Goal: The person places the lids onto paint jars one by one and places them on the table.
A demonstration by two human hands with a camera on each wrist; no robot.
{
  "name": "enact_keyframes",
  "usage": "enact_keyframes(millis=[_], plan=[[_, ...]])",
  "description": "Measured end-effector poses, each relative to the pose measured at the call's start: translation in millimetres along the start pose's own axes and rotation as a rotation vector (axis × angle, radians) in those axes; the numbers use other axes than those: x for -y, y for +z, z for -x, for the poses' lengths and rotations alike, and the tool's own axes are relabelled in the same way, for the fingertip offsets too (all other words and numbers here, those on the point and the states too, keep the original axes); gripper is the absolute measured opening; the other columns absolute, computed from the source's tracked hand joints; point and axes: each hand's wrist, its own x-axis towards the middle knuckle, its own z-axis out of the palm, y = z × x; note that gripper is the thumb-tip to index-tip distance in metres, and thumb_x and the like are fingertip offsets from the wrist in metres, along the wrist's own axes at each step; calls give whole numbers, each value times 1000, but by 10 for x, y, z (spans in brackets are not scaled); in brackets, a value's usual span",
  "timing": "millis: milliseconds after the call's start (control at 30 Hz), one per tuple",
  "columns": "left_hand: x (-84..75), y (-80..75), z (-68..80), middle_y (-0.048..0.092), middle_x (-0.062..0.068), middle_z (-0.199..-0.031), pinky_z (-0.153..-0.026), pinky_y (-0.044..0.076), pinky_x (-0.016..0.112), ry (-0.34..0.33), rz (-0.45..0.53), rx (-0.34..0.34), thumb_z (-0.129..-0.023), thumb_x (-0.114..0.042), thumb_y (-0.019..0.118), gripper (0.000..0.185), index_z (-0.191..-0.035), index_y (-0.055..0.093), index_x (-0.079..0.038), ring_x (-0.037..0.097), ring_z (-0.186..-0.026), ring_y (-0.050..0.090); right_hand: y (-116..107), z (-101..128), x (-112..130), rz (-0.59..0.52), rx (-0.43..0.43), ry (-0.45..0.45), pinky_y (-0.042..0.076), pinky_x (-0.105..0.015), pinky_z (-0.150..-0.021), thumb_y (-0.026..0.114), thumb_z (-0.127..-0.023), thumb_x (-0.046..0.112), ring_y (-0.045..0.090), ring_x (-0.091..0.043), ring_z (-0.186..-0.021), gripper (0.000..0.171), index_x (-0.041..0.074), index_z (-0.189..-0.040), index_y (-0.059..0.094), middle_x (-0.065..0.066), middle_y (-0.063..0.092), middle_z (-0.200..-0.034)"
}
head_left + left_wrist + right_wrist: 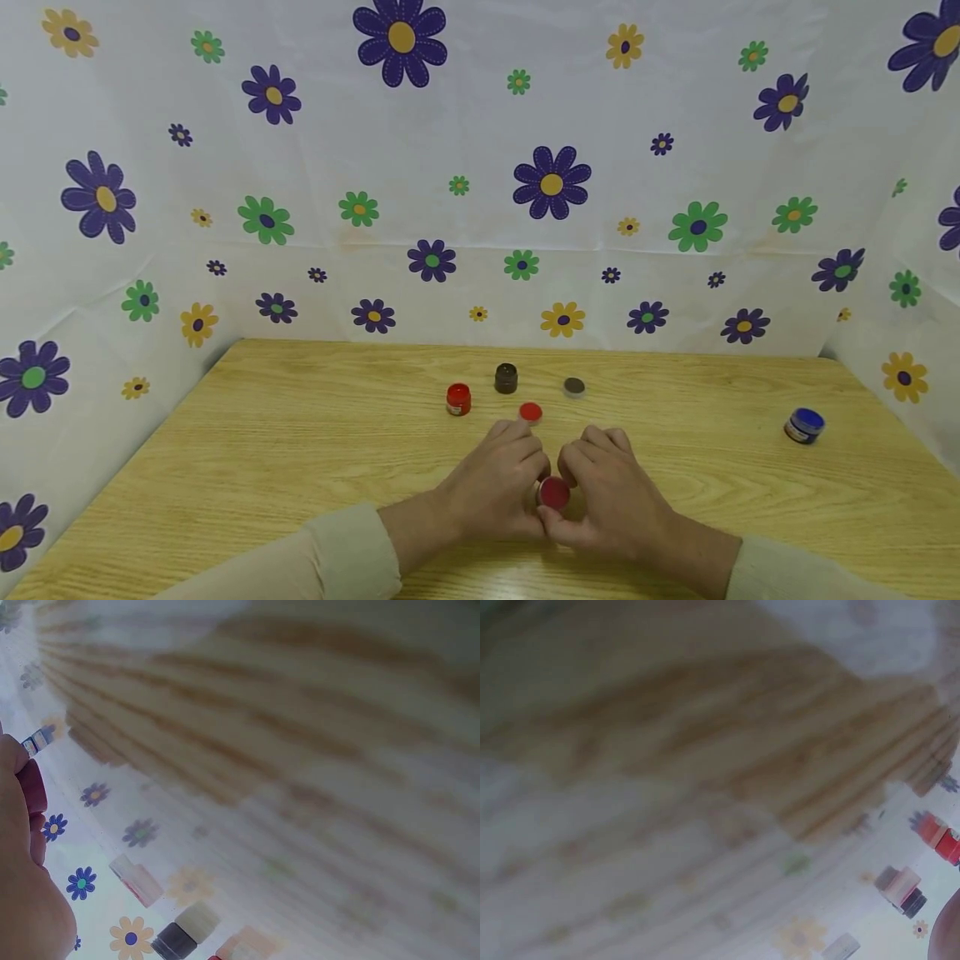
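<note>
A small dark red paint pot (pixel 554 493) sits low over the wooden table (pixel 300 450), held between both hands. My left hand (pixel 517 483) curls round its left side and my right hand (pixel 588 492) curls round its right side. Only the pot's round red top shows between the fingers. In the left wrist view a bit of the left hand (pixel 22 885) shows at the left edge. The right wrist view is blurred, with the right hand (pixel 949 934) only at the bottom right corner.
Beyond the hands stand a red pot (pixel 458 399) and a brown pot (pixel 506 378), with a loose red lid (pixel 530 412) and a brown lid (pixel 573 387) beside them. A blue pot (pixel 804 425) stands far right. Flowered cloth walls (pixel 480 167) enclose the table.
</note>
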Motion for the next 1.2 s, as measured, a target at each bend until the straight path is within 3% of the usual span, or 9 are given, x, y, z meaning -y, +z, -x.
enact_keyframes(millis=[667,800,1000,1200], plan=[[-37,48,-8,48,-12,-68,-76,36,24,107,-65,-87,-72,-57,76,42,-69,56,-20,8,-74,40,40,-3,18,-43,-147,-110,24,-26,-75,77,-76,42,22,1,-63,45,28,-56,39,23,23,-55],[-42,28,0,52,-11,-72,-78,38,24,72,-42,-38,-70,-58,77,43,-74,59,-19,8,-77,43,33,-3,14,-26,-113,-91,25,-26,-75,77,-77,46,24,0,-63,44,27,-59,41,22,24,-56],[-46,13,10,56,-10,-82,-83,39,24,-25,10,63,-68,-45,78,36,-86,64,-17,8,-84,43,10,3,9,-23,-47,-40,30,-28,-80,74,-79,54,33,-2,-75,34,26,-77,53,19,46,-71],[-42,-5,14,57,-9,-84,-82,38,25,-61,7,86,-70,-44,77,37,-90,64,-16,9,-86,43,-24,-1,20,-52,-1,-6,30,-29,-81,75,-78,46,36,-2,-83,31,25,-95,60,18,51,-83]])
